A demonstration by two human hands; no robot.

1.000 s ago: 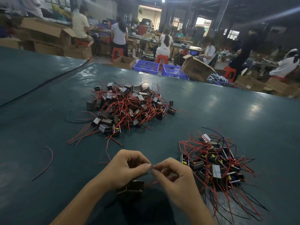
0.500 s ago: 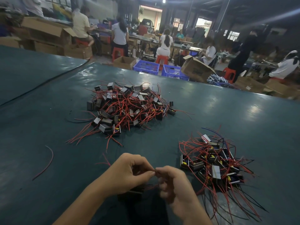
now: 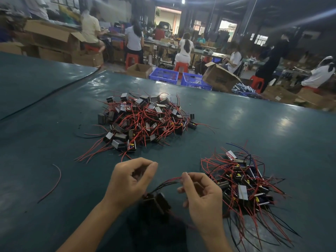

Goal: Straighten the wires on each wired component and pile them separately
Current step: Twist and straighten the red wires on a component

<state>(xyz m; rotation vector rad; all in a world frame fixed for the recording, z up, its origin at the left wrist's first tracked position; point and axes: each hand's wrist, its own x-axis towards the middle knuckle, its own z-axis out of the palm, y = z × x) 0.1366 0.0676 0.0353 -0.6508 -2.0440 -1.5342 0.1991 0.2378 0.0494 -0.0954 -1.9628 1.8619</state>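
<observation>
A small black wired component (image 3: 156, 201) hangs just above the green table (image 3: 254, 124), close to me. My left hand (image 3: 130, 181) is curled over it, and its lower fingers seem to hold the body. Red and black wires (image 3: 167, 182) arc up from the component to my right hand (image 3: 201, 195), which pinches their ends between thumb and forefinger. A large tangled pile of components with red wires (image 3: 145, 120) lies farther back in the middle. A second pile with longer red, black and blue wires (image 3: 240, 184) lies to the right of my right hand.
A loose red wire (image 3: 54, 180) lies on the table to the left, and a loose black wire (image 3: 81, 136) lies near the far pile. Beyond the far table edge are blue crates (image 3: 163, 75), cardboard boxes (image 3: 220, 77) and seated people.
My hands, pinched together a second ago, have drawn apart. The right hand has slid right along the wires, which now stretch out from the component under the left hand.
</observation>
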